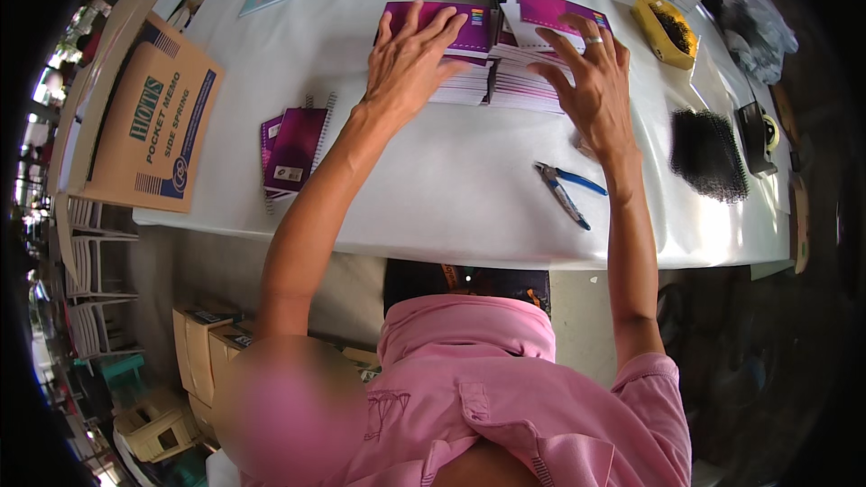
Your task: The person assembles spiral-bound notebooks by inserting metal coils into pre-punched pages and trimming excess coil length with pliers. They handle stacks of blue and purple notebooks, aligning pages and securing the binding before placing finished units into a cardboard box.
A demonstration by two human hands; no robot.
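Nearest, right of centre, the pliers point(573, 191) lie splayed on the white table point(433, 189); a forearm brushing them could nudge them about. Left of centre lie purple notebooks point(296, 149), their coils uncovered, so a careless elbow might snag one. At upper centre, the left hand point(406, 59) spreads flat over the left stack point(467, 32), fingers apart, pressing rather than clasping. Beside it, the right hand point(591, 81) arches half open over the right stack point(528, 81), thumb well away from the fingers; whether it pinches a sheet, I cannot tell. A purple cover point(546, 9) sits askew there, so uneven pressure could slide it or spill the loose pages. Beyond, at upper right, is the yellow tray point(675, 59).
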